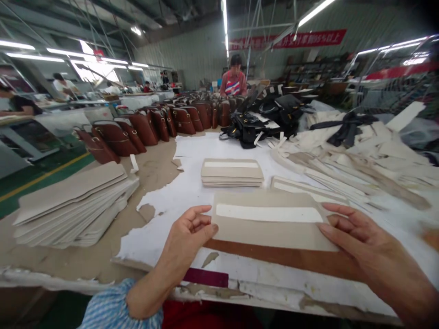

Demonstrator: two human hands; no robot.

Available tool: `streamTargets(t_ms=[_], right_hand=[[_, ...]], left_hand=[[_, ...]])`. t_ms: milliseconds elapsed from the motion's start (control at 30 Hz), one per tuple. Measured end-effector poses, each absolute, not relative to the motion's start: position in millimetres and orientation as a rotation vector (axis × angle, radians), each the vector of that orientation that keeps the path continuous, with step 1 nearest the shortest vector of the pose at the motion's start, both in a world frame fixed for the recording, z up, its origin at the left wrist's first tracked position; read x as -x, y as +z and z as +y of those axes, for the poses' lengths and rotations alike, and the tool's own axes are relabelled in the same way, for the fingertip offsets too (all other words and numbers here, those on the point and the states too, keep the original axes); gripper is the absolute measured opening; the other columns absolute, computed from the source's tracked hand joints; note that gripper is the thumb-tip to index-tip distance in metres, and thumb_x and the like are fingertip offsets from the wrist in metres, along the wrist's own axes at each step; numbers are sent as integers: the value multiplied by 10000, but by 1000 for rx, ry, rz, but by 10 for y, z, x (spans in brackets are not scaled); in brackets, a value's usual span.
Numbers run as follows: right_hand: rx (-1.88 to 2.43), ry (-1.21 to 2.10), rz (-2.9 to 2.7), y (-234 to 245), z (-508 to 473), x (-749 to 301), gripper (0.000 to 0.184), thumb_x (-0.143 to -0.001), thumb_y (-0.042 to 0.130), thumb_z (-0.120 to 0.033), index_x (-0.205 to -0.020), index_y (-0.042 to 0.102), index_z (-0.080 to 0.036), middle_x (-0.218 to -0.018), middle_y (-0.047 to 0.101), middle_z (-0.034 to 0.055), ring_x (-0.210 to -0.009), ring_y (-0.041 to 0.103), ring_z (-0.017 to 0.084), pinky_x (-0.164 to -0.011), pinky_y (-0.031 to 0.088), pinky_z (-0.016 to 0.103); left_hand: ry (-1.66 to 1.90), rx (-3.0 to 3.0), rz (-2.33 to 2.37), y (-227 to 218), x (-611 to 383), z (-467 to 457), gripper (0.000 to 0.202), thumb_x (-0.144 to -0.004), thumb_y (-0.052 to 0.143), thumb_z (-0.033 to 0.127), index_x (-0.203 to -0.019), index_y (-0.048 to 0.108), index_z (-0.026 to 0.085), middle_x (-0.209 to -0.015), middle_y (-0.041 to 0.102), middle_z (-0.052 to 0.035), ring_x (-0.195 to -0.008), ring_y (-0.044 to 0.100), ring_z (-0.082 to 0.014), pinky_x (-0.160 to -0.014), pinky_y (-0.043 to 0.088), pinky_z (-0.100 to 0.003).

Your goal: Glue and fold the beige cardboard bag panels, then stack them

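Observation:
Between my two hands is a beige bag panel (pixel 270 235) with a white strip (pixel 267 213) running along its upper part. My left hand (pixel 192 228) pinches the panel's left edge, thumb on top. My right hand (pixel 356 233) grips the right edge the same way. Under the panel's near edge lies a brown strip (pixel 291 260) on the white-covered table. Just beyond stands a neat stack of similar beige panels (pixel 232 172), the top one bearing a white strip. Another strip-bearing piece (pixel 308 189) lies partly hidden behind the held panel.
Fanned beige panels (pixel 72 205) lie at the left. Brown handbags (pixel 140 128) stand in rows behind, beside black bags (pixel 250 125). Cream scraps (pixel 360 151) are heaped at the right. A maroon piece (pixel 206 277) lies at the table's front edge. Across the table is a person (pixel 233 82).

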State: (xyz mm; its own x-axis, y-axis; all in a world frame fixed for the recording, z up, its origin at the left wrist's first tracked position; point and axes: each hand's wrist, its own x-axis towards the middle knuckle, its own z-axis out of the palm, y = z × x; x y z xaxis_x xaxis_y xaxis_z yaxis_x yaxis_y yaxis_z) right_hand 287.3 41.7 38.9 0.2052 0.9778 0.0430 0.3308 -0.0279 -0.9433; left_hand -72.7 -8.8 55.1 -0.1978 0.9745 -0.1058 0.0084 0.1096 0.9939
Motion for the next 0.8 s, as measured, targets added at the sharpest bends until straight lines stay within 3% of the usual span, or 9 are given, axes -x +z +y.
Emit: streamTargets(t_ms=[100, 200, 267, 433, 567, 667, 800], right_hand=[[1612, 1125, -1273, 27, 36, -3123, 816, -632, 880, -681, -1320, 657, -303, -1027, 787, 105, -781, 740, 316, -537, 613, 364], [1646, 1261, -1304, -334, -192, -3276, 743, -693, 868, -656, -1314, 679, -296, -1117, 794, 105, -920, 769, 338, -740, 667, 405], [1700, 1216, -1314, -466, -256, -3305, 691, -706, 841, -682, -1257, 707, -286, -1088, 801, 96, -956, 773, 347, -796, 662, 420], [1847, 1113, -1417, -329, -280, -3147, 658, -765, 740, -723, -1227, 698, -256, -1007, 802, 53, -891, 767, 293, -776, 616, 369], [1900, 850, -1505, -151, -334, -2946, 551, -814, 632, -700, -1131, 716, -256, -820, 750, 7, -757, 719, 251, -724, 557, 364], [1920, 669, -1597, -161, -361, -2892, 485, -852, 569, -668, -1076, 716, -264, -750, 707, -4, -688, 685, 241, -676, 525, 373], [1917, 600, -1794, -264, -326, -2934, 486, -879, 566, -665, -1070, 726, -248, -771, 706, 24, -697, 687, 251, -665, 547, 382]], left_hand=[[1160, -1069, 1465, 341, 605, -345, 564, -662, 741, 416, -1168, 662, 180, -848, 796, -47, -760, 753, -221, -735, 579, -334], [1087, -1147, 1556, 162, 521, -490, 552, -674, 681, 359, -1193, 653, 173, -822, 789, -36, -722, 746, -220, -695, 574, -329], [1037, -1227, 1615, 91, 487, -526, 546, -693, 656, 304, -1225, 660, 185, -845, 787, -20, -693, 729, -201, -670, 560, -314], [950, -1425, 1708, 38, 472, -506, 564, -725, 618, 200, -1287, 665, 197, -943, 730, -11, -662, 696, -168, -650, 551, -309], [961, -1561, 1756, 12, 495, -526, 519, -762, 595, 174, -1275, 667, 191, -1022, 655, -36, -684, 680, -170, -715, 584, -360], [992, -1665, 1809, -31, 467, -612, 455, -824, 599, 196, -1272, 679, 224, -1131, 635, -75, -835, 711, -232, -820, 608, -449], [1046, -2229, 1724, -49, 276, -717, 376, -929, 631, 217, -1302, 668, 204, -1349, 628, -146, -1252, 635, -336, -1044, 577, -533]])
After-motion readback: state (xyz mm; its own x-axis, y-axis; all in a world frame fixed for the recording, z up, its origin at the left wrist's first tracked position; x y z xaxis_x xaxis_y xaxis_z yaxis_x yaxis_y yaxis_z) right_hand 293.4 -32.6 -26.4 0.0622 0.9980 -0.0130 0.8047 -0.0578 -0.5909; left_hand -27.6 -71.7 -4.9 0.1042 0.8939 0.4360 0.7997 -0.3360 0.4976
